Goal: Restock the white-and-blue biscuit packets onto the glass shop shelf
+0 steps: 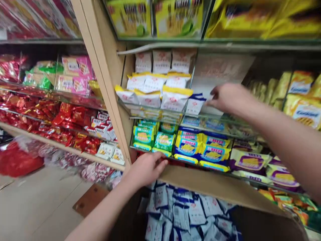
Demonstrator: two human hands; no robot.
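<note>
My left hand [146, 168] grips the top edge of a cardboard box [213, 185] that is full of several blue-and-white snack packets [185, 209]. My right hand [227, 97] reaches onto a glass shelf [220, 122] and its fingers are closed on a white-and-blue packet [203, 97] there. Just left of it stand yellow-topped white packets [160, 92]. The fingertips of the right hand are partly hidden behind the packet.
Shelves hold green, blue and purple biscuit packs [200, 149] below the glass shelf, yellow bags [301, 97] at right and yellow boxes [155, 16] above. A wooden post [105, 83] divides off red sweets [50, 120] at left. Bare floor [37, 201] lies lower left.
</note>
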